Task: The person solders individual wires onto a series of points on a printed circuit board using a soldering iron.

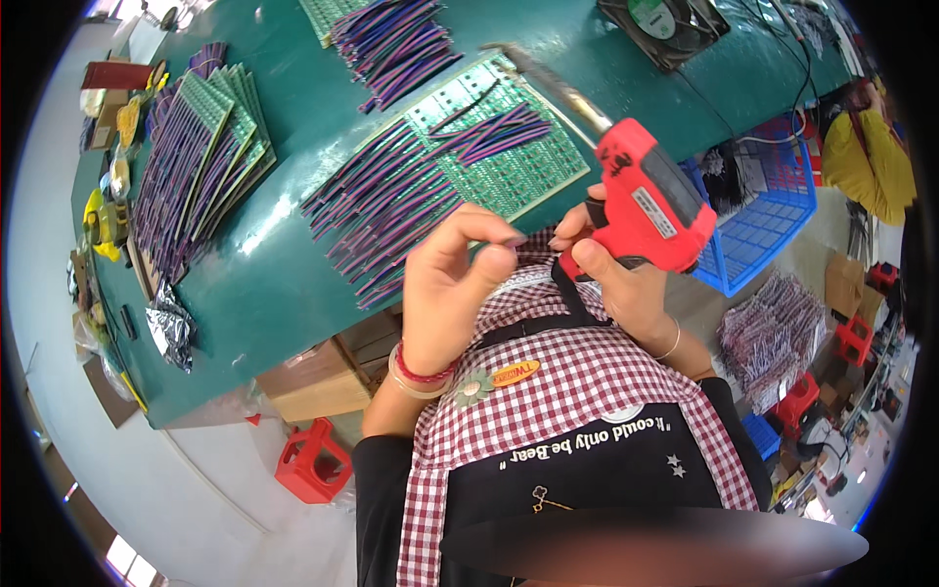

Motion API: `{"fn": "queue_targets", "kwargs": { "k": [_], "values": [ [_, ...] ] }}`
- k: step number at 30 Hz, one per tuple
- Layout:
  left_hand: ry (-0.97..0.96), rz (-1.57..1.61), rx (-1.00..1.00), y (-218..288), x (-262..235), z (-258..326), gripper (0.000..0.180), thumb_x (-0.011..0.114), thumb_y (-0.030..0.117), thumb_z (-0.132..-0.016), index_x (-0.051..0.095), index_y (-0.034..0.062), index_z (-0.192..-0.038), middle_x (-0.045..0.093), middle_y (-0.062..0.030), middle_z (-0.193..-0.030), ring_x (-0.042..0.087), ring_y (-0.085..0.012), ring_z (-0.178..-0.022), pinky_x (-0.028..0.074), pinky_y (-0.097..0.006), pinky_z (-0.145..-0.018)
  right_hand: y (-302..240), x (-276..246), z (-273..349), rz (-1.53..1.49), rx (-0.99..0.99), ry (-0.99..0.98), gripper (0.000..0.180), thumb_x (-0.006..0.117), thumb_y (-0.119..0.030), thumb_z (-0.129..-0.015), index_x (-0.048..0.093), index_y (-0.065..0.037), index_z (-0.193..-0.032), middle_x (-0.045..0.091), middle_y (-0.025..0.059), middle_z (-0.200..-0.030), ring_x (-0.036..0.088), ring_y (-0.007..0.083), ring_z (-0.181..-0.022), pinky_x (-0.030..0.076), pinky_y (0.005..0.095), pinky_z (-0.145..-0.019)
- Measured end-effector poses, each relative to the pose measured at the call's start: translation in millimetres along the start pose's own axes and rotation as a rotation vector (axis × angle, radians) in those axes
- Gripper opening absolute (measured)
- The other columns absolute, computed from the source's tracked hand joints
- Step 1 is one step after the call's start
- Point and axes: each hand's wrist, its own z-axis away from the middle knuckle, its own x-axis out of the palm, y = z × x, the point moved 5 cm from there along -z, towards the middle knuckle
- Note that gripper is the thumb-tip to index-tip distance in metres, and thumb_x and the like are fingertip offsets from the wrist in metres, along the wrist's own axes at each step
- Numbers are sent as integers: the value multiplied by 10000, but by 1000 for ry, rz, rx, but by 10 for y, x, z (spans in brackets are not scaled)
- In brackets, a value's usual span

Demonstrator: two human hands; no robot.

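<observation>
My right hand (626,289) grips a red soldering gun (650,210) by its handle, and its metal tip points away over the table. Close by, my left hand (445,284) is closed, thumb and index finger bent together in a pinch; what lies between them, if anything, is too small to make out. Both hands are at the near table edge, in front of a green circuit board panel (523,171). Purple, pink and dark wires (386,201) lie in rows across its left part, with a loose bunch of wires (504,132) on top.
Stacked wired boards (210,157) and a wire bundle (391,44) rest on the green table (269,245). A black fan (665,24) stands far right. Crumpled foil (171,328) lies left. Below are a blue crate (758,240) and a red stool (315,462).
</observation>
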Motion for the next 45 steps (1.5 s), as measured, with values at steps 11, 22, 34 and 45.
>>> {"fn": "queue_targets", "kwargs": {
  "k": [11, 22, 34, 45],
  "values": [
    [119, 735, -62, -129, -72, 19, 124, 563, 106, -977, 482, 88, -1070, 608, -189, -1248, 595, -295, -1165, 439, -441, -1060, 12, 168, -34, 285, -57, -99, 474, 616, 15, -911, 394, 10, -1330, 596, 104, -1015, 614, 177, -926, 515, 312, -811],
    [121, 489, -36, -128, -223, 71, 103, 489, 32, -993, 440, 28, -1084, 611, -303, -1175, 646, -354, -1075, 543, -428, -944, 32, 162, -116, 261, 15, -63, 413, 594, 40, -912, 439, 22, -1294, 605, 94, -999, 615, 153, -882, 514, 282, -782],
    [40, -1120, 573, 193, 153, 94, 212, 728, 23, -752, 621, 44, -934, 623, -77, -882, 625, -251, -824, 472, -393, -827, -66, 268, -169, 401, -44, -166, 230, 633, 30, -882, 568, 39, -1103, 638, 40, -903, 614, 116, -822, 494, 260, -737],
    [188, -1230, 359, -39, -238, -4, 124, 702, -27, -763, 596, 0, -823, 563, -106, -782, 577, -260, -706, 469, -347, -623, 395, -648, 308, 267, 101, -59, 473, 626, -227, -952, 473, 54, -1300, 561, 55, -753, 536, 134, -678, 483, 297, -659]
  ]
}}
